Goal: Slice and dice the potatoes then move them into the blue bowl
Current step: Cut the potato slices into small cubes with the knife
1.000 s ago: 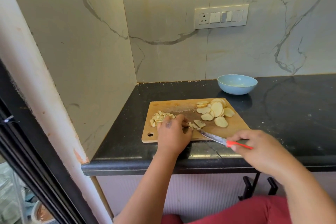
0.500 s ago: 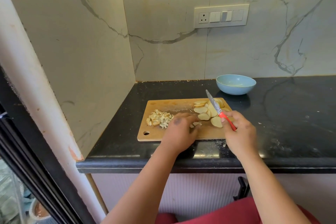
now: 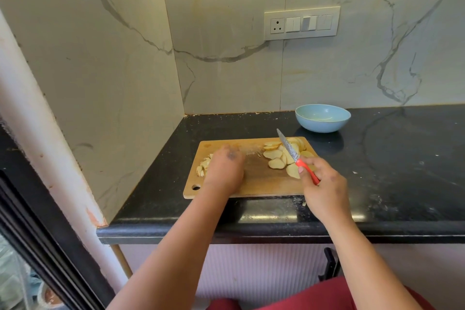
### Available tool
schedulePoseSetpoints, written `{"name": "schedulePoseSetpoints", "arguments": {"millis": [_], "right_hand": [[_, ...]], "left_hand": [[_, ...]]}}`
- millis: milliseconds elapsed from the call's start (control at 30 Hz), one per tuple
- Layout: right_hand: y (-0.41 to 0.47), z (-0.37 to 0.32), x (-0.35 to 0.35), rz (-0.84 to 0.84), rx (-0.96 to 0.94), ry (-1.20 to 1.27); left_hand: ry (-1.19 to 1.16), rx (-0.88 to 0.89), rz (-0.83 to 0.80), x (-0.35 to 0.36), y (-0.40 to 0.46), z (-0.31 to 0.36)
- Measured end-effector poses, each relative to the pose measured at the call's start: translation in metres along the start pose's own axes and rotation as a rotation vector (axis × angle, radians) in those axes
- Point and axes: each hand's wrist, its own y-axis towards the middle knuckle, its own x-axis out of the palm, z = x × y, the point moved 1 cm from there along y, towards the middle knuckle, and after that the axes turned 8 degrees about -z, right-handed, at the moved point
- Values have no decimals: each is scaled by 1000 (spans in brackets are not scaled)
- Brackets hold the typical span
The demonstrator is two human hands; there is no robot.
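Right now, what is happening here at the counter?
A person is cutting potatoes on a wooden cutting board. The right hand holds a red-handled knife with its blade over the potato slices. The left hand rests on the pile of diced pieces at the board's left side. The blue bowl behind the board holds no potato yet.
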Motion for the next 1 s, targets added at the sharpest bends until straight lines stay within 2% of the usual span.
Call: {"name": "schedulePoseSetpoints", "arguments": {"millis": [100,233,400,500,633,733,800,1000], "right_hand": [[2,3,-5,111,62,132],[8,16,-12,250,207,502],[7,10,-20,206,287,694],[6,6,-24,176,321,785],[5,6,-26,143,332,825],[5,4,-25,128,319,806],[6,3,-25,124,317,796],[6,6,-23,129,316,765]], "left_hand": [[-58,-37,86,-8,1,-7],[-155,-77,84,-17,-3,5],[-206,39,56,-8,-18,43],[-188,32,38,-1,-25,58],[-129,-109,60,-1,-26,48],[-74,-203,134,-3,-24,32],[-53,-204,163,-5,-24,32],[-157,-189,98,-11,-24,39]]}}
